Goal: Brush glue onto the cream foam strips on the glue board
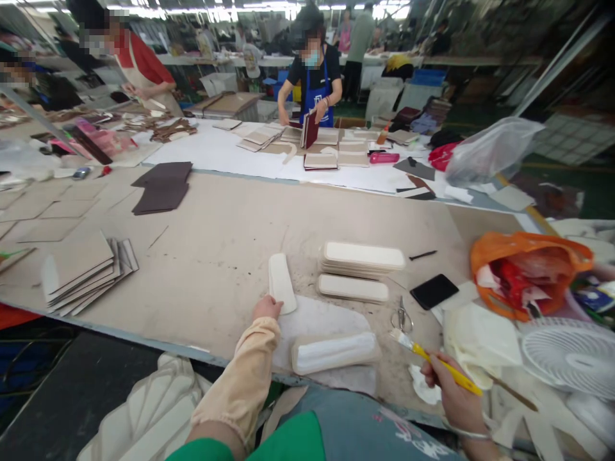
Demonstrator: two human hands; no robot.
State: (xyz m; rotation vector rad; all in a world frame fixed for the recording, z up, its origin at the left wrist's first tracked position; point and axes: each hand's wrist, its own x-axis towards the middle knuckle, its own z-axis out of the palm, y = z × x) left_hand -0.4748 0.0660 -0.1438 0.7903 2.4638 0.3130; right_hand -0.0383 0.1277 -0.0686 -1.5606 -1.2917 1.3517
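Observation:
My left hand [268,308] is closed on the near left edge of a cream oblong piece [282,282], which lies on the table. In my right hand [451,387] is a paintbrush [420,351] with a yellow handle; its pale bristles point left, close to the scissors [401,318]. Between my hands, an oblong piece with a white strip along its top [335,352] rests on a pale sheet [312,314]. Farther back are a tall stack of oblong pieces [364,256] and a lower stack [353,288].
At right sit a black phone [434,291], a dark pen-like stick [423,255], an orange bag [523,269] and a white fan [571,355]. Layered panels [86,272] and dark sheets [163,186] lie at left. Across the table a co-worker [312,77] handles maroon panels.

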